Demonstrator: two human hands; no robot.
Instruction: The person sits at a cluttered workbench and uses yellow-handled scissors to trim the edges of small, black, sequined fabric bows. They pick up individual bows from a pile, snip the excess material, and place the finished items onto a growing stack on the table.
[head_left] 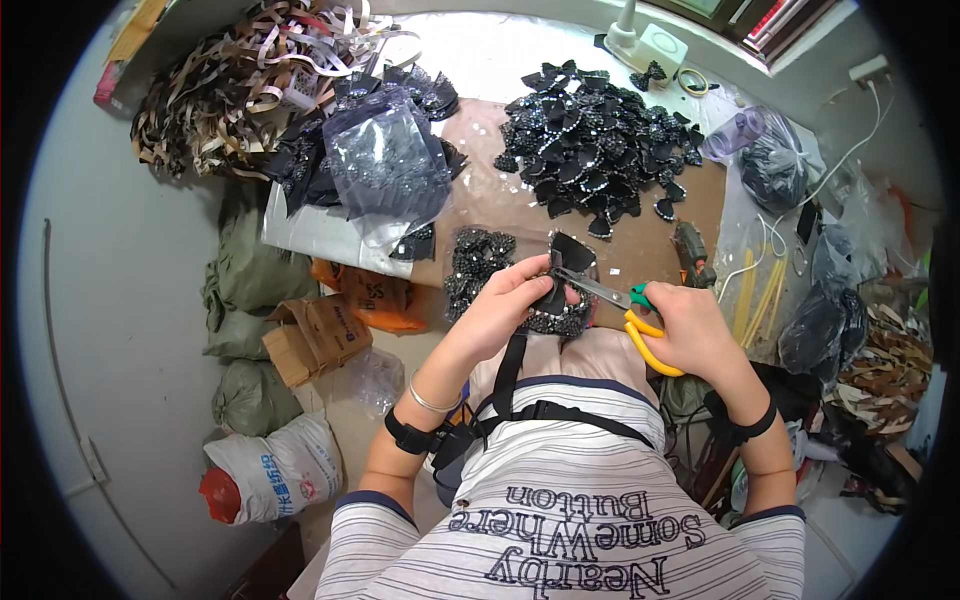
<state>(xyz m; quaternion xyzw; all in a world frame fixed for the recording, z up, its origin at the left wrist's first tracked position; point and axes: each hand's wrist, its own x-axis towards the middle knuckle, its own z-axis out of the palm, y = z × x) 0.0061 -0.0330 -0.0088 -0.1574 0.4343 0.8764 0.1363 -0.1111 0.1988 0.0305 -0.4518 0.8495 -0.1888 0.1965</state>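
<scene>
My left hand [508, 298] pinches a black fabric bow [572, 252] just above my lap, at the table's near edge. In my right hand [692, 325] is a pair of scissors [603, 291] with yellow and green handles. Their blades point left and reach to the bow beside my left fingertips; whether they touch it I cannot tell. Right under my hands lie several beaded black pieces [478, 262] in clear plastic. Farther back on the table is a big heap of black bows with shiny trim [595, 135].
Clear bags of black pieces [388, 150] lie at the table's left, before a pile of ribbon strips [215, 95]. A glue gun [692, 250] and yellow sticks [765, 300] lie to the right. A cardboard box [318, 340] and sacks [275, 470] stand left of me.
</scene>
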